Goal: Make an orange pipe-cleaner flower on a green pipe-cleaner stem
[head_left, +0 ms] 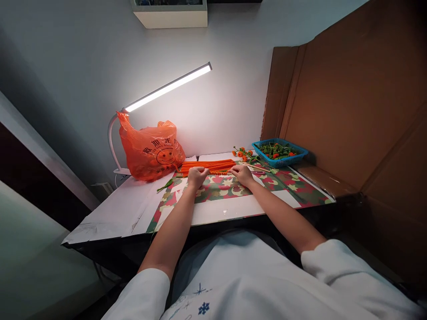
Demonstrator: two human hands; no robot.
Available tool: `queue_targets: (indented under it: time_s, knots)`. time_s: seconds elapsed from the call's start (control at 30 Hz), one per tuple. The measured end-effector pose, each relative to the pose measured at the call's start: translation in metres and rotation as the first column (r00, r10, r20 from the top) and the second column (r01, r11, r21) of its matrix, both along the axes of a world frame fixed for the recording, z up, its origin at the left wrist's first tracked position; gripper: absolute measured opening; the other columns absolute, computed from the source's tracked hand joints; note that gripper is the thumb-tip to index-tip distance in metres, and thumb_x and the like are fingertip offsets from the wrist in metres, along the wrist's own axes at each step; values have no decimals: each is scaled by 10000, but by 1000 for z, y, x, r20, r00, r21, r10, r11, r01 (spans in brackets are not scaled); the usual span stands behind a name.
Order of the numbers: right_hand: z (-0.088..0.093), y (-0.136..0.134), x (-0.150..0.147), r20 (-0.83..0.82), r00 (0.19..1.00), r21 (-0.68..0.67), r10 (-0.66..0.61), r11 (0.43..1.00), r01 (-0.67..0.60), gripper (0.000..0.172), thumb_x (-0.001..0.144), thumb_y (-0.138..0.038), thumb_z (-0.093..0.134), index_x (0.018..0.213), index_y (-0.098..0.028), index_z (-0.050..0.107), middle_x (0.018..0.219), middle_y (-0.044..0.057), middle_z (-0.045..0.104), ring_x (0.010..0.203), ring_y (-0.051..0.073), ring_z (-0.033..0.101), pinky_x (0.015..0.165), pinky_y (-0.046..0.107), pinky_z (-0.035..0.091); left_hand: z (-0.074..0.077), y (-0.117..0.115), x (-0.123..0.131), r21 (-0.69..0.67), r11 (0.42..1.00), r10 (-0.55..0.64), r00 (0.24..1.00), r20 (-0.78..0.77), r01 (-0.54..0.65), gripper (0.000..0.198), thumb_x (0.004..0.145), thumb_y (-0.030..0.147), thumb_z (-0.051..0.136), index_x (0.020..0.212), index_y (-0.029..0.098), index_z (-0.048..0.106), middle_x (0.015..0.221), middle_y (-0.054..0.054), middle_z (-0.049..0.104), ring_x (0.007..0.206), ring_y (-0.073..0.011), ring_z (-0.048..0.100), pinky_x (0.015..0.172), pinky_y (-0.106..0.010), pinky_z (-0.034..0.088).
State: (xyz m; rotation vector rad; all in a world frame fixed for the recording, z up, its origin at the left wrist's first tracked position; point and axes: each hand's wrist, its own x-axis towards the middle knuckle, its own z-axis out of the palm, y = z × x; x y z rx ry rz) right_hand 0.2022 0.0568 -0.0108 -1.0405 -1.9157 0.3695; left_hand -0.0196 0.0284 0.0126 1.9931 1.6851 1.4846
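An orange coiled pipe cleaner (219,173) stretches level between my two hands, just above the table. My left hand (198,177) is closed in a pinch on its left end, and my right hand (243,174) pinches the right end. Right behind them lies a bundle of straight orange pipe cleaners (210,165). Orange flowers with green stems (243,154) rest beyond my right hand. A pink-handled tool (258,172), too small to make out, lies beside that hand, near a thin light stick (256,167).
A blue basket (282,163) of green and orange pieces stands at the back right, before a tall cardboard sheet (353,98). An orange plastic bag (151,151) sits back left under a lit lamp (170,87). Green leaf-like pieces (165,185) lie left on the patterned mat (230,191).
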Motion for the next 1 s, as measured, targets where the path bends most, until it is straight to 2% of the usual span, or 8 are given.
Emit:
queue_targets:
  time_s: [0.13, 0.3, 0.4, 0.57, 0.7, 0.83, 1.0]
  knots:
    - [3, -4, -1, 84, 994, 61, -75, 996, 70, 307, 875, -380, 539, 697, -178, 688, 751, 57, 698, 678, 155, 575, 561, 251, 311, -1, 0, 4, 29, 989, 150, 981, -124, -147, 353, 684, 315, 478, 402, 199, 300, 418, 37, 220, 442, -97, 249, 497, -261, 202]
    - [1, -8, -8, 104, 984, 98, -141, 986, 131, 382, 902, -408, 500, 642, -181, 666, 689, 60, 674, 636, 160, 554, 532, 261, 285, -3, 0, 11, 40, 949, 313, 931, -187, -311, 321, 728, 340, 474, 447, 184, 494, 432, -8, 399, 486, -132, 362, 517, -267, 213]
    - [0, -10, -11, 92, 981, 116, -170, 980, 159, 383, 903, -396, 491, 628, -182, 649, 671, 57, 660, 621, 160, 544, 538, 263, 288, -4, 0, 13, 40, 934, 356, 915, -192, -355, 351, 762, 355, 455, 468, 181, 534, 438, -19, 422, 488, -138, 367, 517, -273, 198]
    - [-1, -10, -13, 81, 986, 136, -145, 982, 133, 322, 898, -334, 488, 669, -192, 665, 712, 54, 671, 665, 165, 562, 567, 255, 317, -5, -1, 13, 38, 921, 388, 905, -173, -388, 344, 770, 359, 464, 490, 181, 555, 456, -24, 448, 504, -143, 384, 523, -273, 194]
    - [-2, -10, -13, 70, 989, 159, -131, 980, 118, 261, 880, -293, 507, 713, -195, 683, 743, 51, 684, 698, 165, 580, 595, 250, 337, -5, -1, 12, 24, 919, 394, 911, -123, -394, 341, 768, 366, 471, 479, 190, 520, 456, -13, 422, 501, -144, 375, 523, -278, 184]
    - [-1, -11, -14, 21, 996, 160, -82, 984, 77, 285, 879, -315, 497, 705, -182, 680, 713, 55, 673, 675, 162, 579, 602, 254, 360, -4, -2, 10, -12, 930, 366, 930, -35, -367, 361, 753, 358, 481, 439, 204, 392, 433, 9, 338, 465, -129, 316, 507, -284, 174]
    - [0, -12, -16, -115, 993, 83, -3, 996, 12, 299, 844, -375, 529, 665, -184, 673, 699, 52, 673, 675, 167, 591, 629, 269, 403, -3, -3, 9, -53, 940, 341, 937, 80, -337, 363, 728, 321, 489, 447, 218, 284, 448, 33, 239, 457, -115, 241, 499, -290, 173]
